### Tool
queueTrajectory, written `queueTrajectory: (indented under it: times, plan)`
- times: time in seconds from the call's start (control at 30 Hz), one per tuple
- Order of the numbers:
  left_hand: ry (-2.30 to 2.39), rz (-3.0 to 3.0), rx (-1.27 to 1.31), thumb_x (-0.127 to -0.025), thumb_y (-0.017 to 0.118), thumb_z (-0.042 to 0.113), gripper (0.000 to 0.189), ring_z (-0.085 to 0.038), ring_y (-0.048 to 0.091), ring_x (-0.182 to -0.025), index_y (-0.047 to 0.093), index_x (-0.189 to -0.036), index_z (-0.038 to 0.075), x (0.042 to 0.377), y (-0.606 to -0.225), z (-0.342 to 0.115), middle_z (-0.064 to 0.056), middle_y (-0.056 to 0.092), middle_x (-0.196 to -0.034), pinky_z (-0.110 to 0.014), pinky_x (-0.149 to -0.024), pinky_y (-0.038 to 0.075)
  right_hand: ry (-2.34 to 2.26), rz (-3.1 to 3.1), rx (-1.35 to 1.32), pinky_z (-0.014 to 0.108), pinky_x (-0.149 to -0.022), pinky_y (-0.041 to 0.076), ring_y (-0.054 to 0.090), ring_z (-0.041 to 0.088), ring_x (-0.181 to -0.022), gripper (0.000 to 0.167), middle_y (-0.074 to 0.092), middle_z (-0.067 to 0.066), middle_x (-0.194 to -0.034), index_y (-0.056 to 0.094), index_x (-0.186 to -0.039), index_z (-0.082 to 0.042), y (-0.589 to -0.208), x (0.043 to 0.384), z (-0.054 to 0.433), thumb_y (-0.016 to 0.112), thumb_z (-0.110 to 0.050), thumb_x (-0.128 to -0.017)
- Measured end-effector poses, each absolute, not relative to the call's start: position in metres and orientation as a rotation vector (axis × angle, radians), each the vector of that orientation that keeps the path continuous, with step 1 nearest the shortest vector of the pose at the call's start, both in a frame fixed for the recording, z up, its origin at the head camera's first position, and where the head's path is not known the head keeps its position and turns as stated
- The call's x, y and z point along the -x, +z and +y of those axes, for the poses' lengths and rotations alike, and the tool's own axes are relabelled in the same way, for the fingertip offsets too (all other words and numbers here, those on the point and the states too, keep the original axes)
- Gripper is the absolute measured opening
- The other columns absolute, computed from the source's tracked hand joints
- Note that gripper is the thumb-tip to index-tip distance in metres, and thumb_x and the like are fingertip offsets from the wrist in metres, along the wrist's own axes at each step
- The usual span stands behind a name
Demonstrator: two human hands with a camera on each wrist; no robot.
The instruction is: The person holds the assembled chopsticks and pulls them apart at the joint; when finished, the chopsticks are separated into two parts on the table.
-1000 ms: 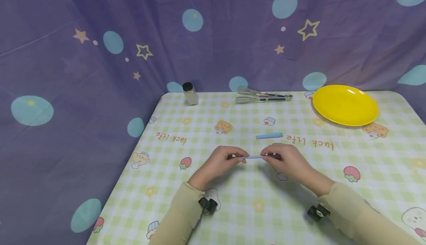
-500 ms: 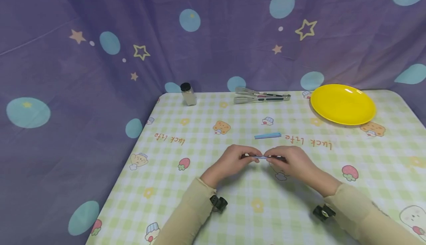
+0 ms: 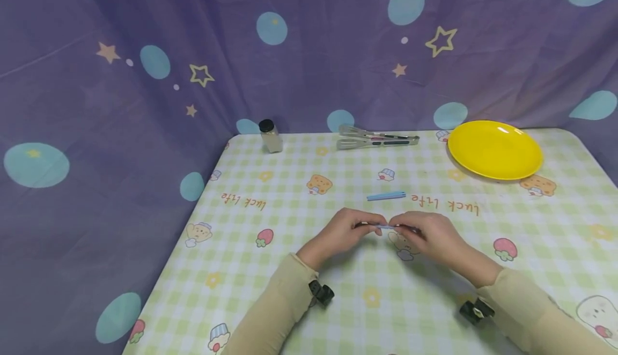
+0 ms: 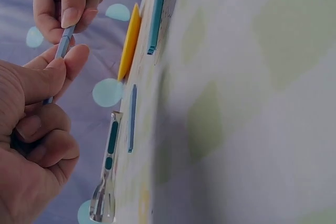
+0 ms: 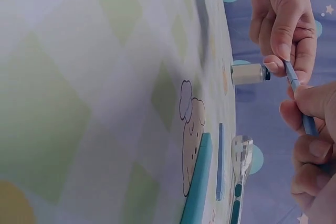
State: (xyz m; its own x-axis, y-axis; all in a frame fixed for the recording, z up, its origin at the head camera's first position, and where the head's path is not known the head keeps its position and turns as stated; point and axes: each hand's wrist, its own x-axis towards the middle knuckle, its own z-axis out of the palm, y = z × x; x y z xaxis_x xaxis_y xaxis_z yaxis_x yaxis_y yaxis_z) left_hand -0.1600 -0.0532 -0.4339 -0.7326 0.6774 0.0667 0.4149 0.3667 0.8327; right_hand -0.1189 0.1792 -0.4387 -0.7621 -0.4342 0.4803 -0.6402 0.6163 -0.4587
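A slim blue bag sealing clip [image 3: 385,227] is held level above the table between both hands. My left hand [image 3: 348,230] pinches its left part with thumb and fingers, the other fingers curled in. From the other side my right hand [image 3: 432,233] pinches the right part, and the fingertips of the two hands nearly meet. A short stretch of the clip [image 4: 64,41] shows between them in the left wrist view; its ends are mostly hidden. On the cloth beyond the hands lie light blue clips [image 3: 386,196]. Nearer the camera in the right wrist view is a teal clip [image 5: 198,182].
Metal tongs [image 3: 379,143] with dark grips lie along the back edge. At the back left stands a clear jar [image 3: 272,141] with a black lid. A yellow plate [image 3: 494,151] sits at the back right. Behind the checked tablecloth [image 3: 289,210] hangs a purple curtain [image 3: 309,76].
My left hand has come rightwards, closing most of the gap to my right hand, so less of the held clip shows. My right hand has shifted slightly right. The grips stay.
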Motion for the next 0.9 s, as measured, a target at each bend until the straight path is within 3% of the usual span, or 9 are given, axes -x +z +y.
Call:
queueTrajectory:
  times: [0.7, 0.9]
  plan:
    - [1.349, 2.319, -0.934, -0.095, 0.062, 0.010, 0.024, -0.012, 0.069, -0.089, 0.073, -0.116, 0.013, 0.163, -0.438, -0.052, 0.002, 0.074, -0.099, -0.018, -0.074, 0.050, 1.004, -2.650, -0.757, 0.030, -0.066, 0.051, 0.060, 0.001, -0.074, 0.016, 0.073, -0.009, -0.094, 0.076, -0.100, -0.020, -0.435, 0.119, 0.181, 0.072, -0.010, -0.088]
    - [1.330, 2.343, -0.869, -0.097, 0.060, 0.013, 0.023, -0.017, 0.066, -0.080, 0.071, -0.118, 0.015, 0.167, -0.440, -0.061, 0.006, 0.073, -0.096, -0.020, -0.064, 0.045, 1.040, -2.685, -0.671, 0.031, -0.068, 0.053, 0.062, 0.006, -0.076, 0.012, 0.073, -0.005, -0.094, 0.076, -0.099, -0.015, -0.434, 0.121, 0.190, 0.071, -0.010, -0.089]
